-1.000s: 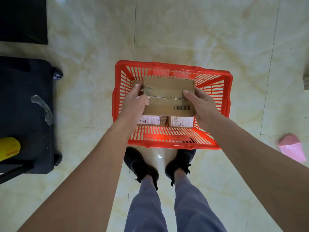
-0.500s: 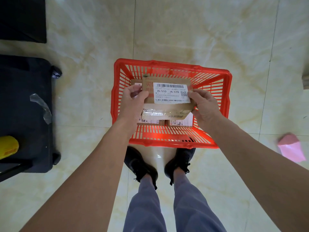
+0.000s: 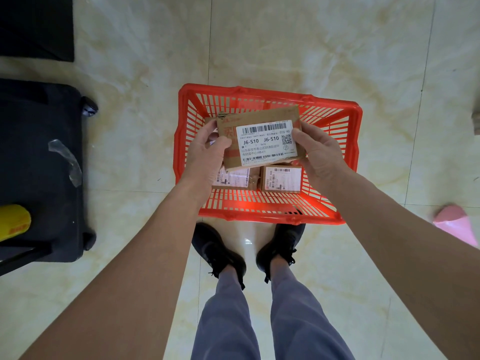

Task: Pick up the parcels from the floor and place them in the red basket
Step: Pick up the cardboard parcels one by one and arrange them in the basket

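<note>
A brown cardboard parcel point(image 3: 262, 139) with a white shipping label facing up is held above the red basket point(image 3: 337, 118). My left hand point(image 3: 205, 154) grips its left end and my right hand point(image 3: 319, 152) grips its right end. Under it, on the basket's floor, lie two labelled cardboard parcels side by side: one at the left point(image 3: 235, 179), partly hidden by my left hand, and one at the right point(image 3: 281, 178). The basket stands on the tiled floor just ahead of my feet.
A black wheeled case point(image 3: 39, 162) with a strip of tape on it stands at the left, a yellow object point(image 3: 13, 222) at its near edge. A pink bag point(image 3: 454, 224) lies on the floor at the right. A dark mat point(image 3: 36, 27) sits at the top left.
The parcel has been turned over in both hands: its plain taped side faced up a second ago, and now the white label faces up fully. It stays over the basket.
</note>
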